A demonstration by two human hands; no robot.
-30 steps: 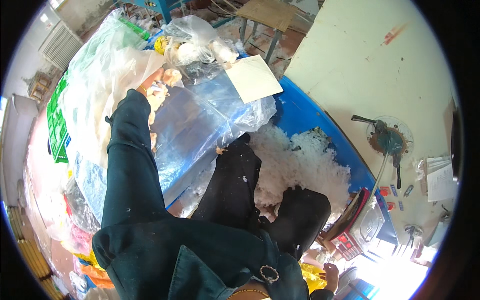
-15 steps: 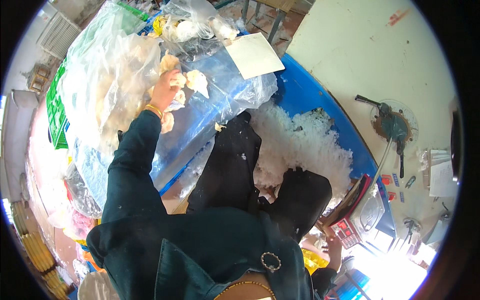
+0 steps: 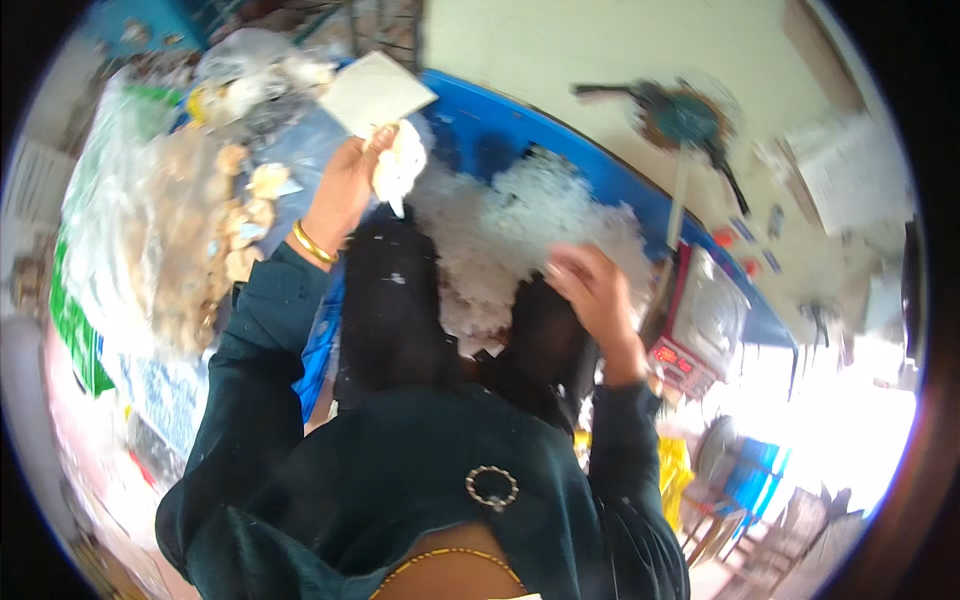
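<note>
Pinching ragged cream-white piece [image 3: 402, 162] by its left edge: left hand [image 3: 345, 188] | piece right of fingers [image 3: 380, 138], near left knee [image 3: 385, 250] | long axis roughly toward wearer, narrow tip nearest | right hand [image 3: 597, 295] blurred, finger closure unclear

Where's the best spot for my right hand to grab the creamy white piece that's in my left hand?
Probably its right edge, coming from the right. The left hand pinches the creamy white piece at its upper left, so that part is covered, while the right edge sticks out free, toward the right hand. It looks thin and floppy, so pinch gently.
</note>
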